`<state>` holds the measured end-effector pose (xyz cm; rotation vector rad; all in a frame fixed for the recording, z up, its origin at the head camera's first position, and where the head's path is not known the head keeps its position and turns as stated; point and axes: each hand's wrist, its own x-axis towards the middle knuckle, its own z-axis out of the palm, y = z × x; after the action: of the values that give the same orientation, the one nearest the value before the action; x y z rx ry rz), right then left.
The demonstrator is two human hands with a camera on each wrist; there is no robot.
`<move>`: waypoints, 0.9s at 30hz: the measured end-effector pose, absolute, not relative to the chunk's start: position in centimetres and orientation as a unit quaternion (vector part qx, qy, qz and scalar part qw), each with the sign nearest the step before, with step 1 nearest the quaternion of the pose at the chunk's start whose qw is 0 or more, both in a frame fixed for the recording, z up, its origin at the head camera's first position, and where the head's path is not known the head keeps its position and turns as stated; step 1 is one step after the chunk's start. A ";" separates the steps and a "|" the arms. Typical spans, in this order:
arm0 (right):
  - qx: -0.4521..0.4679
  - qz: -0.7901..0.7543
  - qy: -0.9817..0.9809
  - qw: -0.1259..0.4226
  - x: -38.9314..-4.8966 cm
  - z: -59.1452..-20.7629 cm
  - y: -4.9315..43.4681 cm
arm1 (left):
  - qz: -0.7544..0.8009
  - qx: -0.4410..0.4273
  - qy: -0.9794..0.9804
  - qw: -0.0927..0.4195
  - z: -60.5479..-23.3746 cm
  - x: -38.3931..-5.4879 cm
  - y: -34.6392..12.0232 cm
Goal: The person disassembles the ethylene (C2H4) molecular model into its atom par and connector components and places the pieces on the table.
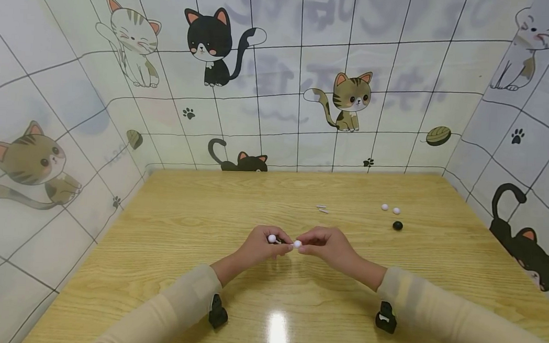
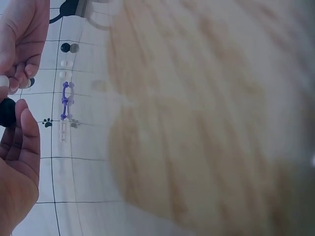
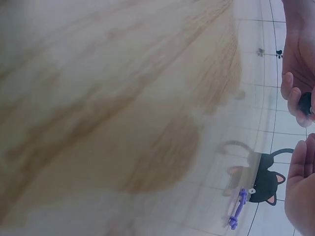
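Both hands meet over the middle of the table. My left hand grips a black ball, largely covered by its fingers in the head view. A white ball shows at the back of those fingers, right beside the black one. My right hand pinches another white ball between thumb and fingertips. That ball sits right at the left fingertips, on the side facing the black ball. The left wrist view catches it as a pale shape between the hands.
Beyond the hands lie small connector sticks, with purple links and whitish ones. Farther right are two white balls and a black ball. A cat-print curtain surrounds the wooden table.
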<state>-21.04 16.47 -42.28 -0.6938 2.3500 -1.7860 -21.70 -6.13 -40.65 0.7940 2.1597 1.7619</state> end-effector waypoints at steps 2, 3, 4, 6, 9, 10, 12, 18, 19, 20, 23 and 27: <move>-0.233 -0.590 0.771 0.054 -21.0 -42.3 16.4 | 0.603 0.272 0.740 0.123 -40.7 -21.7 -6.1; -0.233 -0.590 0.771 0.054 -21.0 -42.4 16.4 | 0.602 0.272 0.740 0.123 -40.7 -21.7 -6.1; -0.235 -0.590 0.771 0.054 -21.0 -42.4 16.4 | 0.601 0.274 0.741 0.122 -40.7 -21.6 -6.1; -0.235 -0.589 0.771 0.055 -20.9 -42.4 16.4 | 0.600 0.278 0.741 0.120 -40.7 -21.6 -6.1; -0.231 -0.590 0.771 0.057 -20.9 -42.4 16.3 | 0.600 0.281 0.740 0.117 -40.7 -21.6 -6.1; -0.230 -0.590 0.771 0.058 -20.9 -42.4 16.3 | 0.600 0.283 0.739 0.116 -40.8 -21.6 -6.1; -0.228 -0.591 0.771 0.059 -20.9 -42.4 16.3 | 0.601 0.283 0.738 0.117 -40.9 -21.7 -6.1; -0.219 -0.583 0.780 0.065 -20.8 -42.6 16.1 | 0.597 0.294 0.737 0.119 -42.2 -22.6 -6.2; -0.217 -0.582 0.781 0.065 -20.8 -42.6 16.1 | 0.595 0.297 0.738 0.117 -42.5 -22.8 -6.2; -0.217 -0.581 0.782 0.065 -20.8 -42.6 16.0 | 0.593 0.299 0.739 0.114 -42.7 -23.0 -6.2; -0.215 -0.574 0.788 0.058 -20.7 -42.6 16.0 | 0.585 0.301 0.746 0.102 -43.3 -23.4 -6.2; -0.211 -0.568 0.794 0.052 -20.8 -42.7 16.0 | 0.579 0.302 0.751 0.093 -43.4 -23.4 -6.2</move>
<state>-20.76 15.96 -42.67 -0.6406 2.4155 -1.7268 -23.42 -6.24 -43.42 0.8966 2.2296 1.7196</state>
